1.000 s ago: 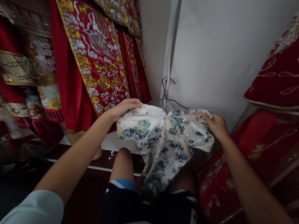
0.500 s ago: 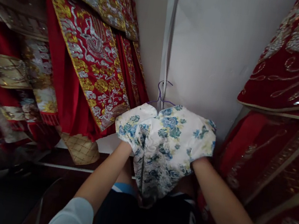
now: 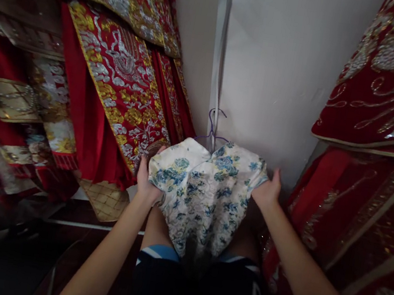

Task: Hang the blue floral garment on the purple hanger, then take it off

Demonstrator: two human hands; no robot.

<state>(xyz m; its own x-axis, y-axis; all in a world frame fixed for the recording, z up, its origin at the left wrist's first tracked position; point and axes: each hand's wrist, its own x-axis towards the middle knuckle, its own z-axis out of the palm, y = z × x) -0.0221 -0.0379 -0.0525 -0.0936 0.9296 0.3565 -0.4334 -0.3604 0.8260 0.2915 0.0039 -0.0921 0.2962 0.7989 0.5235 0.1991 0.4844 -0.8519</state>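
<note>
A white short-sleeved blouse [image 3: 209, 185] with blue and green flowers hangs in front of me on a thin purple hanger [image 3: 212, 129]. My left hand [image 3: 147, 184] touches the blouse's left sleeve, its thumb raised outside the cloth and the other fingers mostly behind it. At the opposite sleeve opening is my right hand [image 3: 268, 189], with its thumb sticking up, apart from the fabric. The right fingers are largely hidden by the sleeve. Neither hand shows a closed grip. The lower part of the blouse falls between my legs into shadow.
Red costumes with gold and silver embroidery [image 3: 119, 69] hang on the left. More red beaded garments [image 3: 386, 98] hang close on the right. Behind the blouse are a pale wall [image 3: 279, 60] and a narrow vertical strip [image 3: 219, 45].
Both hands, hidden inside the sleeves before, have come out to the sleeve openings and now show. The blouse's sleeves sit slightly lower, and its front hangs straighter.
</note>
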